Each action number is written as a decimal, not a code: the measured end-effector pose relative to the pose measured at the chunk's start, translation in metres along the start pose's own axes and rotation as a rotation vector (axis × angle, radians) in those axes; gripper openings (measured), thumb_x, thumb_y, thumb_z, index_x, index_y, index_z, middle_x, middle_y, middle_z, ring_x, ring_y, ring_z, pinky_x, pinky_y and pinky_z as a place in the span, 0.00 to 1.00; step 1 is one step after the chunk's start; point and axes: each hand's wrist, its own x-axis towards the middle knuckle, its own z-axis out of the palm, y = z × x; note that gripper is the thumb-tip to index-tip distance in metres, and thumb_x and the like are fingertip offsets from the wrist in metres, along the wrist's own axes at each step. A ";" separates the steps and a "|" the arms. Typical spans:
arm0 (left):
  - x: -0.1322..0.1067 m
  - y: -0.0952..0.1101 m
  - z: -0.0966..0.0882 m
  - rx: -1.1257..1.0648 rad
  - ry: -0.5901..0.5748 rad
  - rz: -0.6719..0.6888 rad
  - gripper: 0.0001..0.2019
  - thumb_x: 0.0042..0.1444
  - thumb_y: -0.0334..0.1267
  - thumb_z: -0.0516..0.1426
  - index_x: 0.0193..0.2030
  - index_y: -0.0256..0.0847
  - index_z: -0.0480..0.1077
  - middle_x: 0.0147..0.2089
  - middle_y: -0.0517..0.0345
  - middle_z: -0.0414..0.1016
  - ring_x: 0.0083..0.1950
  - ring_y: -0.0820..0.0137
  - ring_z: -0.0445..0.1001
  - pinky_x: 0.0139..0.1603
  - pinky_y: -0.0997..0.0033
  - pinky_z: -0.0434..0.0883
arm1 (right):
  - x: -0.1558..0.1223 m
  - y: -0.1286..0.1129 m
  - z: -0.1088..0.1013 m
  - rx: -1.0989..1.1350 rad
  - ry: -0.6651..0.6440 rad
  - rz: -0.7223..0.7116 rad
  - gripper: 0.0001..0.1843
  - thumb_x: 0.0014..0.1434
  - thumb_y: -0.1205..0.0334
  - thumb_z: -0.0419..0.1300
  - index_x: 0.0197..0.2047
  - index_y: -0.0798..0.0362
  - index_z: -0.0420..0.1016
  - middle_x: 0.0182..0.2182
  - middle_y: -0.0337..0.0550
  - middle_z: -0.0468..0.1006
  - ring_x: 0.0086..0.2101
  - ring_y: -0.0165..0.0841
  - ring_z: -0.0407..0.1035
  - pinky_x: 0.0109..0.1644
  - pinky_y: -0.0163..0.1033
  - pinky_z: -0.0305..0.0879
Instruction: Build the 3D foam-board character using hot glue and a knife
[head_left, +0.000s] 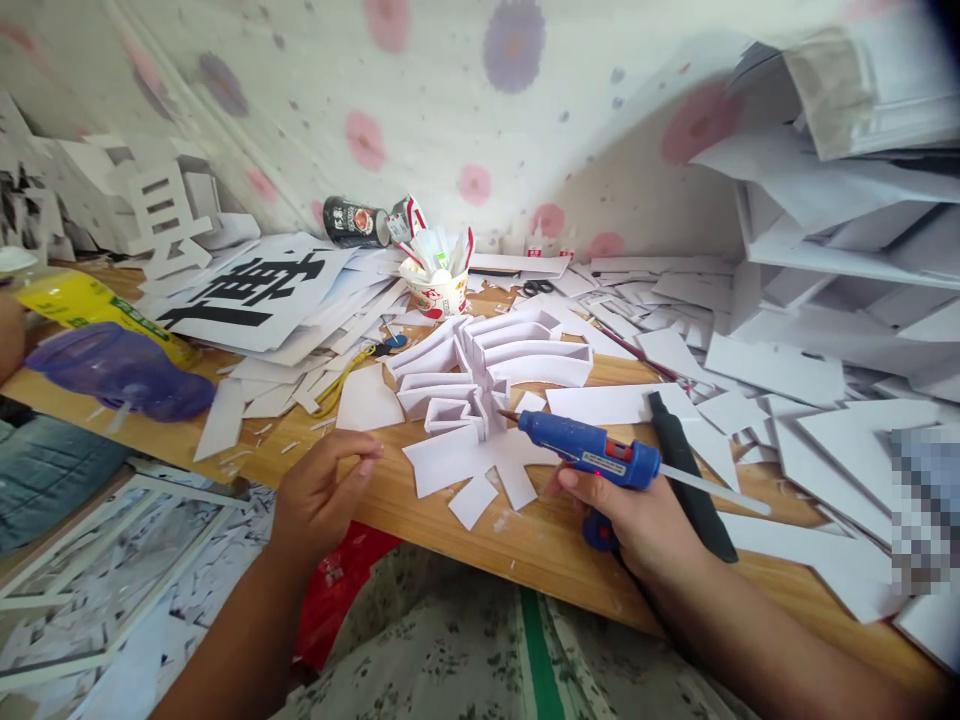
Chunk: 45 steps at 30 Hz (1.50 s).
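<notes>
White strip-walled piece (491, 400) sits on the bench (551, 560) ahead of your hands and between them, its thin walls standing on edge. Your right hand (637, 510) grips the blue glue gun (581, 447), its nozzle pointing left at the piece, though whether the tip touches I cannot tell, while your left hand (322, 495) is bare, fingers loosely bent. Just past your right hand lies a black bar (690, 480), and beyond the piece, farther from both hands, stands a white-and-red cup (437, 296).
</notes>
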 end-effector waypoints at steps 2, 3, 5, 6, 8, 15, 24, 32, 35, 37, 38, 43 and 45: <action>-0.006 0.007 -0.005 -0.015 0.090 0.001 0.05 0.60 0.38 0.56 0.36 0.41 0.72 0.35 0.59 0.75 0.39 0.70 0.73 0.44 0.69 0.70 | -0.003 -0.002 0.001 0.042 0.014 -0.020 0.14 0.47 0.51 0.69 0.32 0.52 0.76 0.26 0.42 0.80 0.27 0.34 0.71 0.30 0.39 0.67; -0.008 0.011 -0.006 -0.017 0.118 -0.009 0.05 0.60 0.37 0.56 0.35 0.41 0.72 0.33 0.59 0.74 0.37 0.71 0.73 0.41 0.71 0.70 | -0.005 -0.004 0.001 0.063 0.021 -0.032 0.14 0.47 0.52 0.69 0.31 0.52 0.76 0.26 0.43 0.80 0.26 0.34 0.71 0.30 0.39 0.67; -0.013 0.020 -0.007 0.002 0.134 -0.060 0.06 0.60 0.38 0.56 0.35 0.41 0.72 0.31 0.60 0.73 0.34 0.72 0.72 0.38 0.72 0.70 | -0.008 -0.006 0.001 0.095 0.028 -0.057 0.14 0.46 0.52 0.69 0.32 0.52 0.76 0.26 0.43 0.80 0.26 0.34 0.71 0.30 0.39 0.68; -0.016 0.024 -0.007 0.025 0.125 -0.088 0.06 0.60 0.39 0.56 0.36 0.40 0.72 0.30 0.60 0.74 0.33 0.72 0.72 0.37 0.72 0.70 | -0.009 -0.007 0.001 0.103 0.025 -0.066 0.14 0.46 0.52 0.69 0.32 0.52 0.76 0.26 0.43 0.80 0.26 0.34 0.71 0.30 0.39 0.68; -0.020 0.029 -0.005 0.075 0.095 -0.114 0.08 0.60 0.41 0.56 0.36 0.40 0.72 0.30 0.59 0.75 0.33 0.71 0.74 0.36 0.72 0.71 | -0.010 -0.007 0.000 0.103 0.013 -0.072 0.14 0.46 0.52 0.68 0.32 0.52 0.76 0.27 0.43 0.80 0.27 0.34 0.72 0.30 0.39 0.68; -0.022 0.046 0.007 0.094 -0.015 -0.126 0.09 0.59 0.43 0.56 0.34 0.42 0.74 0.30 0.62 0.78 0.33 0.71 0.76 0.37 0.73 0.73 | -0.003 0.003 0.001 -0.004 -0.056 -0.047 0.12 0.48 0.51 0.67 0.30 0.51 0.77 0.27 0.41 0.80 0.32 0.37 0.74 0.41 0.43 0.69; -0.026 0.069 0.011 -0.043 -0.007 -0.235 0.14 0.61 0.41 0.52 0.27 0.40 0.71 0.25 0.62 0.73 0.27 0.75 0.71 0.32 0.76 0.70 | 0.005 0.014 0.005 -0.173 -0.072 -0.134 0.14 0.48 0.49 0.66 0.32 0.50 0.77 0.30 0.43 0.82 0.34 0.40 0.74 0.44 0.46 0.70; -0.033 0.050 0.012 -0.124 -0.123 -0.297 0.17 0.62 0.45 0.49 0.30 0.39 0.71 0.22 0.61 0.73 0.23 0.74 0.71 0.28 0.77 0.70 | 0.010 0.017 0.006 -0.155 -0.057 -0.104 0.13 0.48 0.51 0.66 0.33 0.50 0.78 0.29 0.43 0.82 0.35 0.42 0.75 0.46 0.47 0.71; -0.033 0.048 0.016 -0.171 -0.132 -0.305 0.17 0.61 0.46 0.50 0.31 0.38 0.72 0.21 0.62 0.72 0.21 0.75 0.70 0.25 0.78 0.69 | 0.011 0.018 0.008 -0.176 -0.024 -0.091 0.12 0.47 0.50 0.66 0.31 0.49 0.78 0.29 0.42 0.82 0.34 0.42 0.75 0.44 0.47 0.71; -0.033 0.047 0.018 -0.196 -0.144 -0.307 0.16 0.61 0.47 0.50 0.32 0.38 0.72 0.21 0.62 0.72 0.21 0.75 0.70 0.25 0.79 0.69 | 0.012 0.019 0.008 -0.182 -0.002 -0.093 0.12 0.47 0.50 0.66 0.32 0.49 0.78 0.30 0.42 0.82 0.34 0.42 0.75 0.43 0.46 0.71; -0.034 0.047 0.019 -0.203 -0.149 -0.304 0.16 0.61 0.47 0.51 0.33 0.38 0.72 0.21 0.62 0.73 0.21 0.75 0.70 0.25 0.79 0.69 | 0.012 0.020 0.007 -0.179 0.006 -0.101 0.13 0.48 0.50 0.66 0.33 0.49 0.78 0.31 0.43 0.82 0.35 0.42 0.75 0.44 0.46 0.71; -0.038 0.044 0.020 -0.237 -0.190 -0.342 0.16 0.60 0.49 0.52 0.37 0.38 0.73 0.27 0.59 0.77 0.26 0.72 0.75 0.31 0.78 0.73 | 0.013 0.022 0.002 -0.191 0.031 -0.133 0.16 0.49 0.47 0.65 0.32 0.51 0.77 0.32 0.44 0.82 0.37 0.43 0.75 0.46 0.46 0.70; -0.042 0.043 0.022 -0.272 -0.216 -0.386 0.17 0.60 0.50 0.52 0.40 0.38 0.72 0.30 0.57 0.79 0.30 0.70 0.78 0.35 0.76 0.75 | 0.012 0.021 0.001 -0.190 0.044 -0.143 0.17 0.48 0.46 0.66 0.32 0.51 0.77 0.31 0.44 0.82 0.37 0.42 0.75 0.45 0.45 0.69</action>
